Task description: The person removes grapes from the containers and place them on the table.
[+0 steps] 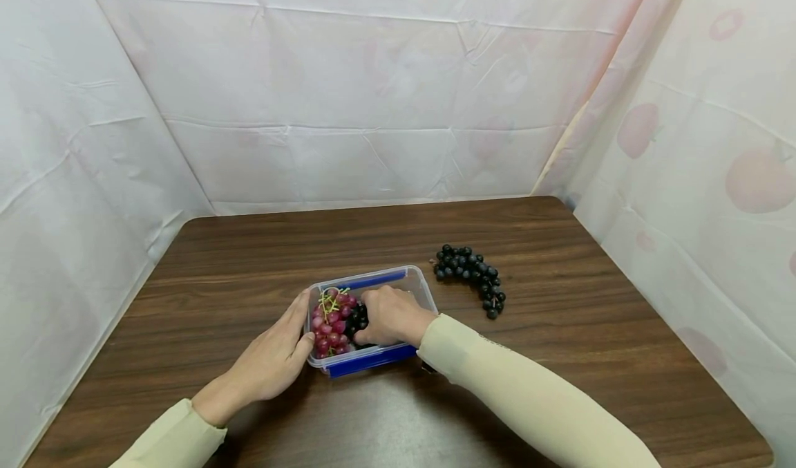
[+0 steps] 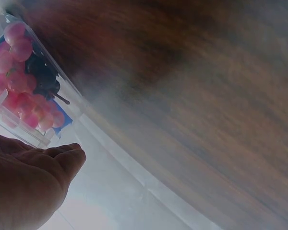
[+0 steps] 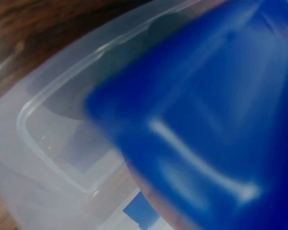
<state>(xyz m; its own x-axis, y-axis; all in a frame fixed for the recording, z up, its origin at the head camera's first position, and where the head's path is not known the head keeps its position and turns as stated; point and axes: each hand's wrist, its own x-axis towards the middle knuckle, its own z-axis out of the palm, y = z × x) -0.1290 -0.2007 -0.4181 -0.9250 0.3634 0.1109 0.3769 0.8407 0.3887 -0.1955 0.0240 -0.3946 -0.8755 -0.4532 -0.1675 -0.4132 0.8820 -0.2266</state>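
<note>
Black grapes (image 1: 356, 321) lie inside a clear plastic container (image 1: 424, 289), near its middle, just beside a bunch of red grapes (image 1: 326, 326) that fills the left end. The right hand (image 1: 393, 314) reaches into the container, its thumb and forefinger curled round the black grapes and clamped on them; its other fingers are hidden from the head view. The left hand (image 1: 270, 357) holds nothing: its fingers lie straight along the container's left end, touching it. Blue clips (image 1: 371, 361) run along the container's long sides, one looming large and blurred in the right wrist view.

Beyond the container's right end, apart from it, a second dark bunch (image 1: 465, 270) curves on the table (image 1: 560, 343). The tabletop is dark brown with a streaked wood grain and rounded far corners, and a pale sheen shows on it near the person. White, creased sheets (image 1: 373, 74) hang behind the table and to both sides; the one on the right (image 1: 696, 198) bears faded red fruit prints. Both forearms wear pale yellow sleeves (image 1: 528, 392).
</note>
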